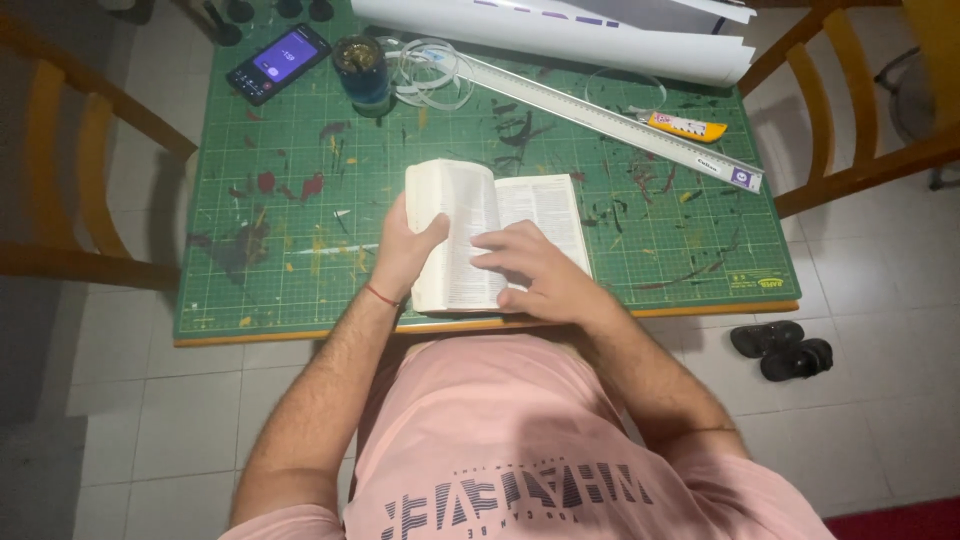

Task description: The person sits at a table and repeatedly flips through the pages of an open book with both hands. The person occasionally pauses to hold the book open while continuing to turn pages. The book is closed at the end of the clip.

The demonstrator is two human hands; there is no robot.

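While left hand (405, 250) grips thick page block, right hand (535, 275) lies flat, fingers spread; open book (490, 215) spine points away.

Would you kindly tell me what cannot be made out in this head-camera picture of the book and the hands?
- Book text: too small to read.
- Lower part of the open pages: covered by the right hand.
- Book's cover: hidden under the left hand and the pages.
- Rolled white paper: cut off by the top edge.
- Phone screen: too small to make out.
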